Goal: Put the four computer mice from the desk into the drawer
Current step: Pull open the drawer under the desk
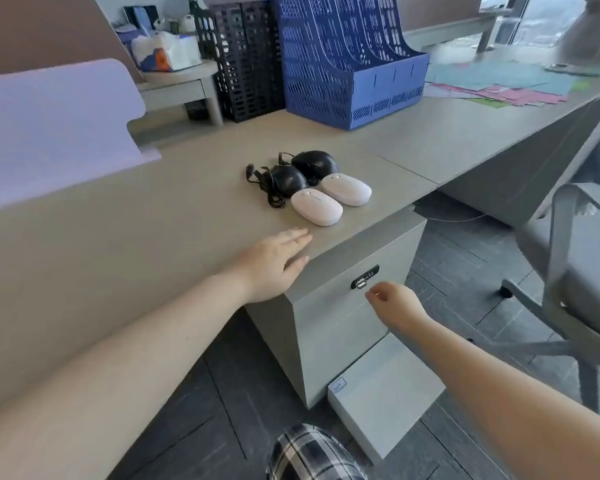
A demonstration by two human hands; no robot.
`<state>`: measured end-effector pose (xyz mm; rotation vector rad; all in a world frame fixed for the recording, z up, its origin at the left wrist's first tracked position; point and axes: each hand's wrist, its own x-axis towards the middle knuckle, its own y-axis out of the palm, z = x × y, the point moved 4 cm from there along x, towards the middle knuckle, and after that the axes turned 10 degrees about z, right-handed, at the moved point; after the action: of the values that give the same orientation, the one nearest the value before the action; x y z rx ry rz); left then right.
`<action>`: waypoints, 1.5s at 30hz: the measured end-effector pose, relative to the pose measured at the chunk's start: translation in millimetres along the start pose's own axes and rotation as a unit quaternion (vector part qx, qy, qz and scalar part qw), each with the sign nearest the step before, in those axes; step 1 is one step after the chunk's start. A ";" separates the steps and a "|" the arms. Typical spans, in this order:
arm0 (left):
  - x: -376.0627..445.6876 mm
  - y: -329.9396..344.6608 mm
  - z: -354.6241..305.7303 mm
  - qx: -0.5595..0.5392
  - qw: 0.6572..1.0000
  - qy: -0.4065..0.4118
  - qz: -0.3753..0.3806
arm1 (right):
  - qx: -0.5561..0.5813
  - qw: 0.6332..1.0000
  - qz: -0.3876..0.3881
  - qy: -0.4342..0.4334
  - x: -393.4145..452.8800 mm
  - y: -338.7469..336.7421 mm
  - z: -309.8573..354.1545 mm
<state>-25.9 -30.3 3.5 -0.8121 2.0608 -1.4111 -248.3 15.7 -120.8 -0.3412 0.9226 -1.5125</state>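
My left hand (274,263) is lying flat at the desk's (136,237) near edge, fingers stretched out and close together, gripping nothing. Four mice are sitting near the desk's front corner: two white mice (316,206) (346,189) side by side, two black mice (287,179) (315,163) just behind, cords bunched. My right hand (395,303), fingers loosely curled, is hovering before the closed drawer (336,317) under the lock (365,277).
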 end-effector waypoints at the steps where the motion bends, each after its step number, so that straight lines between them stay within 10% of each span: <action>1: 0.8 0.0 -0.5 0.007 1.000 -0.009 0.001 | 0.005 1.000 0.005 0.012 1.1 2.7 -3.1; 12: 7.1 2.5 4.1 0.053 0.998 -0.008 0.028 | 0.345 0.934 0.029 0.091 30.7 27.2 0.0; 29: 6.1 4.4 1.6 0.101 0.994 -0.018 0.034 | 0.369 0.924 0.028 0.092 2.7 23.2 -13.6; 36: 4.8 4.8 -3.1 0.113 0.992 -0.028 0.038 | -0.074 0.975 -0.180 -0.103 -40.2 -11.4 -12.6; 45: 1.3 10.8 -11.8 0.160 0.985 -0.056 0.025 | -0.200 0.951 -0.069 -0.226 -43.1 -7.6 17.3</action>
<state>-37.1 -20.6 -2.8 -0.6817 1.7001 -1.5783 -233.6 49.4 -91.4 -1.0214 0.8385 -1.2834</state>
